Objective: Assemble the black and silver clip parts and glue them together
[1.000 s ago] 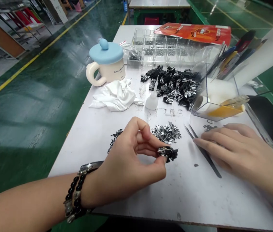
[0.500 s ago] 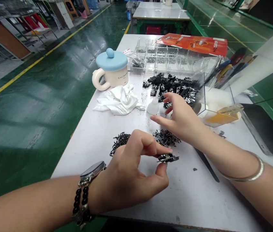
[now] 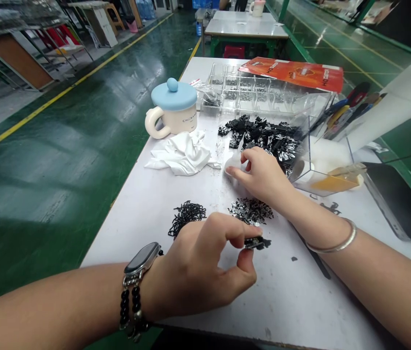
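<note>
My left hand [image 3: 201,267] pinches a small black part with metal bits [image 3: 258,242] between thumb and forefinger, just above the near side of the table. Farther out, my right hand [image 3: 264,175] has its thumb and fingers closed round a small translucent white bottle with a pointed nozzle [image 3: 233,163]. The bottle stands on the table, partly covered by the fingers. Beyond that hand lies a heap of shiny black parts [image 3: 260,131]. Between my hands is a pile of tiny dark metal pieces [image 3: 251,210]; left of it, a pile of small black hook-like pieces [image 3: 187,216].
A lidded mug [image 3: 174,116] and a crumpled white cloth [image 3: 187,153] are at the left edge. Behind stands a clear compartment tray [image 3: 242,95] with an orange-red packet [image 3: 293,73]. At right are a clear tool holder [image 3: 322,170] and a phone-like dark slab [image 3: 402,199].
My right hand has come down and left, and its spread fingers have closed on the white bottle. My left hand still pinches the black part, slightly lower and turned.
</note>
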{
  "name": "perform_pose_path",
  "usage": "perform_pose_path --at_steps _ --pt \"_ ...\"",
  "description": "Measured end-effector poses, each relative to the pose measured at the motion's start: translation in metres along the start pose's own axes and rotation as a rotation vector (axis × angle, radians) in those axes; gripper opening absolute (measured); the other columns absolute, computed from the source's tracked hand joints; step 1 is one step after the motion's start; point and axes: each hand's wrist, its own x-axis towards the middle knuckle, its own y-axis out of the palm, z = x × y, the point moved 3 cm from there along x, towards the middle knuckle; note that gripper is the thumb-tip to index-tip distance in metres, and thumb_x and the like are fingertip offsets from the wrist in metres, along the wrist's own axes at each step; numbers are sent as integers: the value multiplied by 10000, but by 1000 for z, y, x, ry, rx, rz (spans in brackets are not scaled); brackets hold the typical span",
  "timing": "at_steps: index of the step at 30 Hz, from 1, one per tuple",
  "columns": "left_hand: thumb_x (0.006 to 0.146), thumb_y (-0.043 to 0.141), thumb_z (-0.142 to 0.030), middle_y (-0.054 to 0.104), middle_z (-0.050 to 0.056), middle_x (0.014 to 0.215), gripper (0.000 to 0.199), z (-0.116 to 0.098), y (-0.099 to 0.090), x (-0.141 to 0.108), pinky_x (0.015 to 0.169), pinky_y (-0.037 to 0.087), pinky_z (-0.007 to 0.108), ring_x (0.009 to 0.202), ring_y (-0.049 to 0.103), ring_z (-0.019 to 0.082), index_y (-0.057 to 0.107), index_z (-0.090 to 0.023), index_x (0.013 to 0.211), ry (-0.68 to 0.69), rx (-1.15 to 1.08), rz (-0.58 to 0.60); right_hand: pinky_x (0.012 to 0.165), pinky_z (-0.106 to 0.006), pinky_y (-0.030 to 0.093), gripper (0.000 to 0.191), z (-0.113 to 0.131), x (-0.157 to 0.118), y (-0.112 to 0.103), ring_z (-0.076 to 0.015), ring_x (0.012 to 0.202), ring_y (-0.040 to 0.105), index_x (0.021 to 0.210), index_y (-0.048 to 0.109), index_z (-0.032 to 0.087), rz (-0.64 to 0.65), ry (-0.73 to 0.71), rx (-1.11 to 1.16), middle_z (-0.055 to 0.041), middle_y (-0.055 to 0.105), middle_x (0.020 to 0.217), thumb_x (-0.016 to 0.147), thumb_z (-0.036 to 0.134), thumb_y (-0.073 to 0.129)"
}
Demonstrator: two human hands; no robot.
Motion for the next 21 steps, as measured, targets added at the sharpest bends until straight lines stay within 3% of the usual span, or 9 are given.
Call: perform_pose_path --at_steps 4,6,8,10,12,14,15,17,21 --pt "640 643 -9 691 67 818 399 2 1 -3 619 616 280 705 689 169 435 -172 939 29 1 42 609 -289 355 201 0 0 5 -154 664 460 714 490 159 6 -18 -5 -49 513 762 772 302 619" --pt "647 644 -8 702 60 866 409 3 2 -4 674 624 285 773 693 170 442 -175 961 35 -9 66 636 -302 388 223 2 -3 3 -169 700 487 831 545 133 5 -28 -11 -77 539 836 755 314 651" --pt "661 639 -9 703 49 929 397 3 1 -5 718 623 273 855 687 167 449 -181 965 48 -2 78 690 -322 420 389 2 -10 -11 -189 766 511 1022 544 99 -14 -45 -22 -114 546 945 734 318 685" --pt "678 634 -19 699 42 965 365 4 0 -5 736 621 256 877 683 155 464 -186 955 46 18 79 742 -346 437 472 -1 -20 -38 -206 828 523 1132 513 94 -102 -78 -74 -134 532 1025 748 314 675" --pt "688 633 -27 701 36 952 335 5 -1 -4 739 618 238 849 685 138 478 -190 937 44 29 73 744 -374 450 368 -12 -36 -75 -219 837 536 1079 564 131 -297 -98 -208 -130 538 1015 777 328 636" --pt "685 627 -17 702 31 940 338 5 -2 -4 736 616 225 832 687 131 482 -193 934 48 25 68 737 -397 456 324 -33 -53 -107 -230 833 552 1051 599 166 -461 21 -349 -134 568 962 785 349 622" --pt "681 620 -9 702 35 941 353 5 -2 -3 732 618 226 833 688 135 480 -192 949 55 16 71 718 -394 460 332 -45 -63 -120 -234 810 564 1028 621 184 -568 70 -407 -117 587 836 754 370 652" --pt "677 607 -4 705 49 931 397 4 -1 -2 698 623 233 809 693 147 468 -182 1004 67 -4 77 659 -376 468 362 -69 -77 -133 -249 836 586 1036 637 239 -665 149 -371 -107 614 751 706 373 699" --pt "668 621 -8 707 47 835 452 0 -2 -1 608 613 227 677 684 133 457 -160 1061 66 28 26 576 -318 496 440 -96 -90 -128 -206 757 639 1077 637 284 -751 214 15 -128 655 970 655 310 757"
